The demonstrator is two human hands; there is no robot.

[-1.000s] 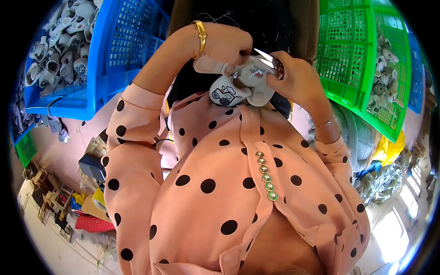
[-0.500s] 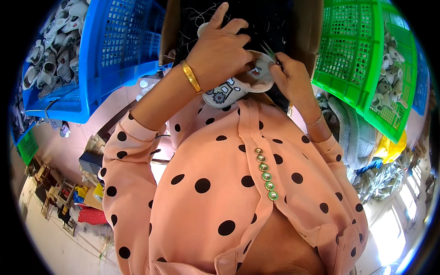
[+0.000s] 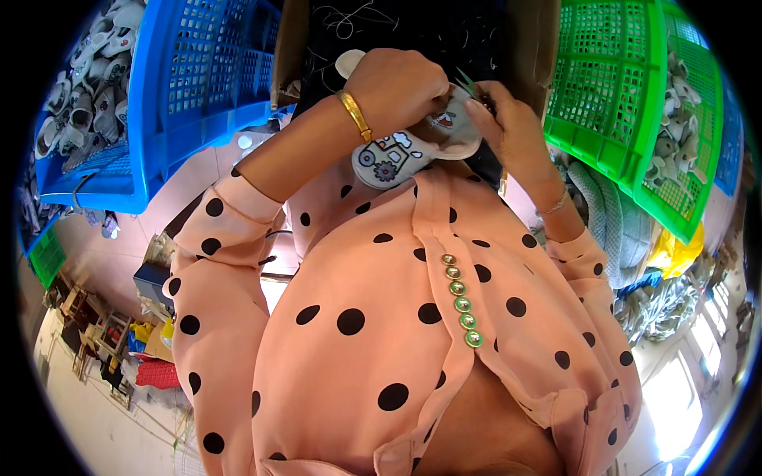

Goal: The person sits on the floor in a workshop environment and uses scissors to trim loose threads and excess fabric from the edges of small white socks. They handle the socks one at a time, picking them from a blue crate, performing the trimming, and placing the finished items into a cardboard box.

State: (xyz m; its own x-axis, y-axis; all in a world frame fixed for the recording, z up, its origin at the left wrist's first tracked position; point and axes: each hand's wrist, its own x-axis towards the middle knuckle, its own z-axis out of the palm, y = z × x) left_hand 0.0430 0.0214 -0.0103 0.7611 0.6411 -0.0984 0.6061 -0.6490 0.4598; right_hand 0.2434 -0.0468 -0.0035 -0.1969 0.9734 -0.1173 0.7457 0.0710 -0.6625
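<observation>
A light grey fabric shoe upper [image 3: 394, 159] with a tractor picture on it lies tilted between my hands, close to my shirt front. My left hand [image 3: 397, 89], a gold bangle at its wrist, is closed with its fingertips pinching at the upper's far edge; exactly what they grip is partly hidden. In my right hand [image 3: 508, 127] is a pair of small thread snips [image 3: 464, 79], blades pointing up and to the left. The thumb of that hand rests by the upper's right side. A pale rounded piece [image 3: 348, 63] shows behind my left hand.
Dark cloth [image 3: 429, 28] with loose threads lies beyond my hands, between brown cardboard sides [image 3: 533, 63]. At the left stands a blue basket [image 3: 202, 87] holding many similar uppers [image 3: 95, 87]. A green basket [image 3: 595, 87] stands at the right with more uppers [image 3: 675, 135].
My left hand has gone from spread fingers to a closed grip and come down nearer to me. My right hand has stayed at the upper's right side with the snips.
</observation>
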